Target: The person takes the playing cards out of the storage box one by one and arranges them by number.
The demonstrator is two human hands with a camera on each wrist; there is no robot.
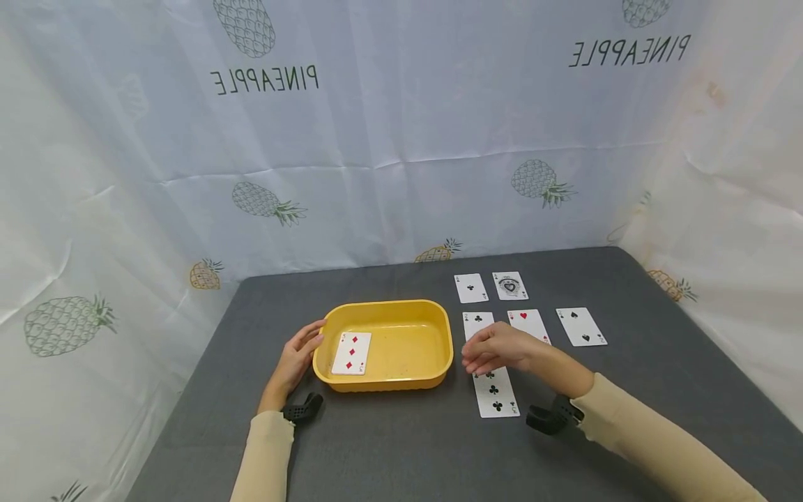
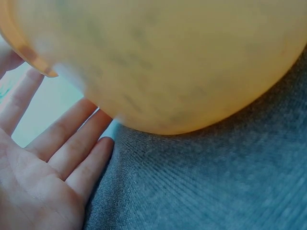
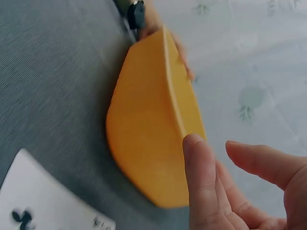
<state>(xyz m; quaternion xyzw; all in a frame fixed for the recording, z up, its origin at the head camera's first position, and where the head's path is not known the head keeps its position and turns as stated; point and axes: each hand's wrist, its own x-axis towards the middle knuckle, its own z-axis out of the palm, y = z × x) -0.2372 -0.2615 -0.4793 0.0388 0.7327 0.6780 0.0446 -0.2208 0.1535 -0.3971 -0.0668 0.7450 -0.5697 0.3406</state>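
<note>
A yellow plastic tray (image 1: 401, 384) stands on the dark tabletop with a three of diamonds (image 1: 351, 353) face up in its left part. My left hand (image 1: 296, 362) is at the tray's left end; in the left wrist view its fingers (image 2: 72, 129) are extended against the outer wall. Right of the tray, my right hand (image 1: 498, 347) hovers over the cards. In the right wrist view its thumb (image 3: 264, 160) and fingertips are apart with nothing between them. Below it lies a three of clubs (image 1: 495, 397), and another clubs card (image 1: 478, 319) is partly hidden by the hand.
At the back right lie an ace of clubs (image 1: 470, 287) and an ornate ace (image 1: 510, 286). A hearts card (image 1: 525, 319), partly covered by my right hand, and a two of spades (image 1: 581, 327) lie nearer. Pineapple-print curtains (image 1: 389, 139) hang behind the table.
</note>
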